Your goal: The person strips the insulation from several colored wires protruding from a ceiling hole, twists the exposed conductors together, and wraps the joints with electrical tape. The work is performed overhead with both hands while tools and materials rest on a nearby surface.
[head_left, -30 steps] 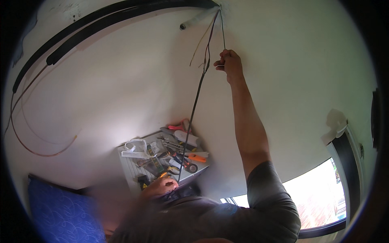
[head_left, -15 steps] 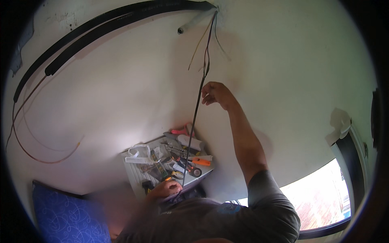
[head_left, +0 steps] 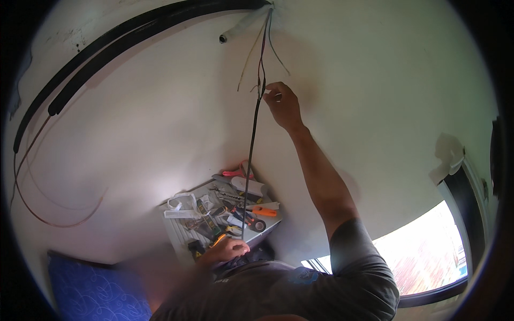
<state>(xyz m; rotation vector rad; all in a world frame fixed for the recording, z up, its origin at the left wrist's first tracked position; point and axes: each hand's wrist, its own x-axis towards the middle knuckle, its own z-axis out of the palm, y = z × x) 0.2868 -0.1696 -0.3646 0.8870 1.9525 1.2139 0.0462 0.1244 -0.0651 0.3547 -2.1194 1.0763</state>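
Observation:
A thin black cable [head_left: 252, 144] runs up the wall. At its top it meets dark red and black wires [head_left: 262, 59] that hang from a wall hole. My right hand [head_left: 285, 107] is raised to that junction, thumb and forefinger pinched at the cable's upper end. Low down, my left hand [head_left: 229, 250] closes around the same cable near the front of the tool-covered surface. Beside the junction dangle a loose yellowish wire [head_left: 245, 64] and a blue-green wire [head_left: 276, 48], both touched by neither hand.
Below, a light ridged surface [head_left: 176, 235] carries pliers, a roll of black tape [head_left: 258, 226], an orange-handled tool [head_left: 264, 211] and safety glasses [head_left: 182, 202]. Black insulated pipes [head_left: 118, 48] curve left, with a bare copper pipe [head_left: 67, 224]. A window [head_left: 420, 257] lies right, a blue cushion-like panel [head_left: 96, 289] left.
My right hand has risen from beside the cable to the junction and pinched it. The left hand stays low at the cable. The whole view has shifted slightly.

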